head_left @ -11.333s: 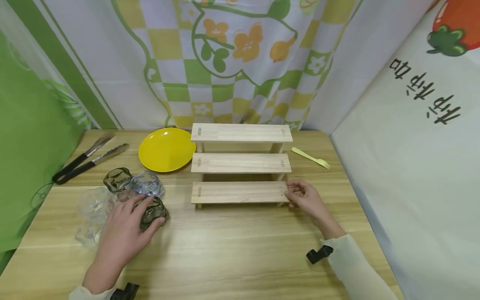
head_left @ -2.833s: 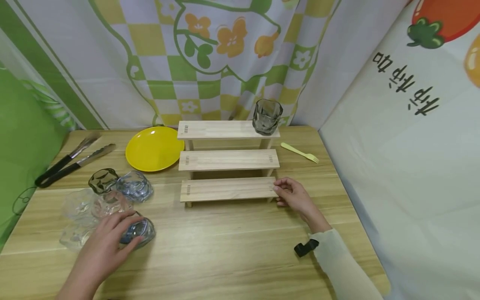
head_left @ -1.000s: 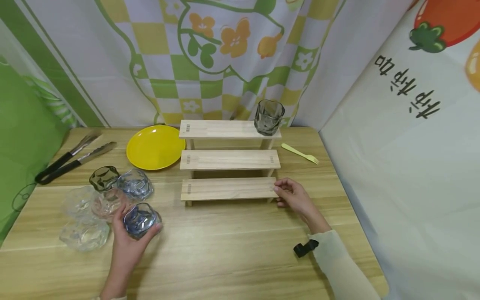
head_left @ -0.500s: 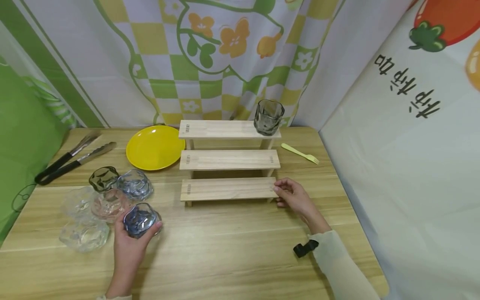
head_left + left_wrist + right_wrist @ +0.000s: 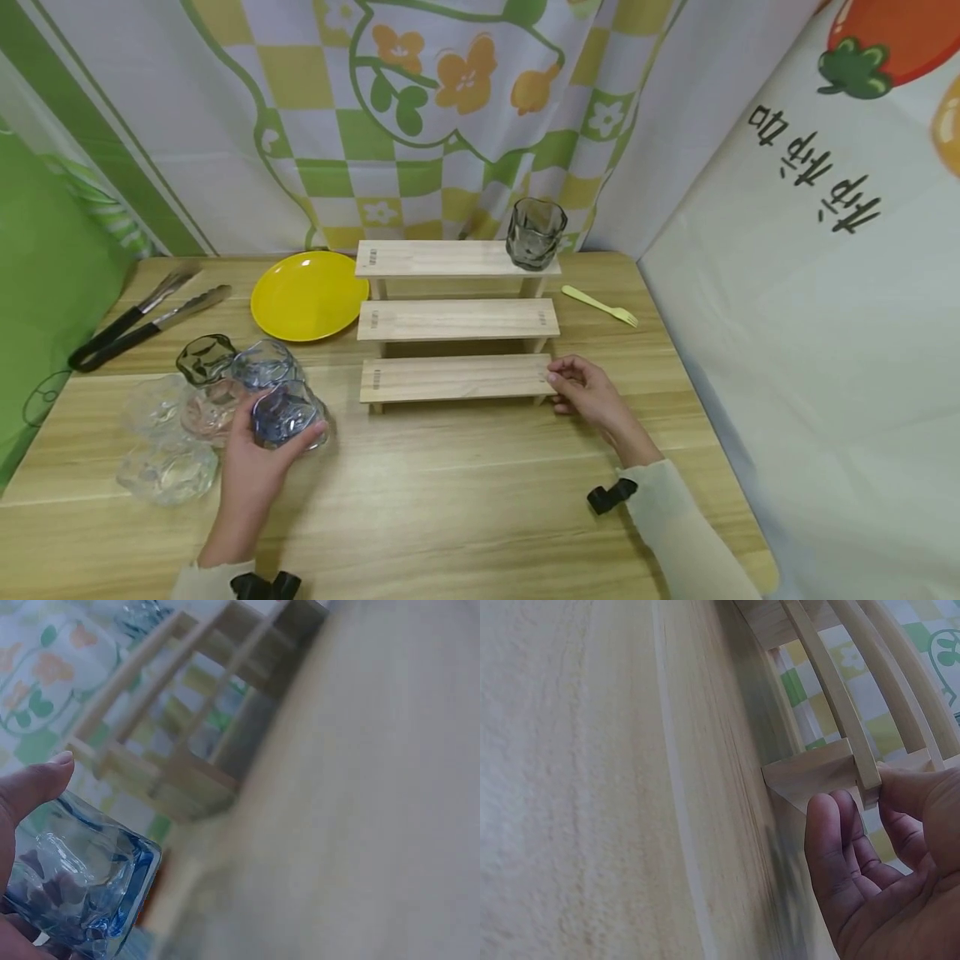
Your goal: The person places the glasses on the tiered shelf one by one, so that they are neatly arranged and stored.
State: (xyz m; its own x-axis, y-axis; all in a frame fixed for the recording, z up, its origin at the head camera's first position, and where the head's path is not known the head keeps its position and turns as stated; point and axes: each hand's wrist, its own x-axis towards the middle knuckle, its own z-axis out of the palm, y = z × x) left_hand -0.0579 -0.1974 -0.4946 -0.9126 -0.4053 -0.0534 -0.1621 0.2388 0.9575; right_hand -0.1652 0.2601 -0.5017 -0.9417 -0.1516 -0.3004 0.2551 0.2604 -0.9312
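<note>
My left hand [image 5: 251,467] grips a blue wavy glass [image 5: 285,414], thumb on one side and fingers round the other. In the left wrist view this blue glass [image 5: 90,877] is held above the table. My right hand [image 5: 592,398] pinches the right end of the lowest board of a three-tier wooden shelf [image 5: 457,379]; the right wrist view shows the thumb against the board end [image 5: 866,772]. A grey glass [image 5: 536,237] stands on the top tier at the right. Left of my left hand are a pink glass [image 5: 210,408], another blue glass [image 5: 262,360] and a dark grey glass [image 5: 206,358].
Two clear glasses [image 5: 167,471] stand at the left. A yellow plate [image 5: 309,296] lies left of the shelf, and black-handled tongs [image 5: 142,325] lie at the far left. A pale yellow fork [image 5: 600,306] is to the right. Curtains enclose the table's back and sides.
The grey glass, under my left hand at first, now stands on the top tier. My left hand has since taken a blue glass and raised it slightly forward. The right hand keeps its place.
</note>
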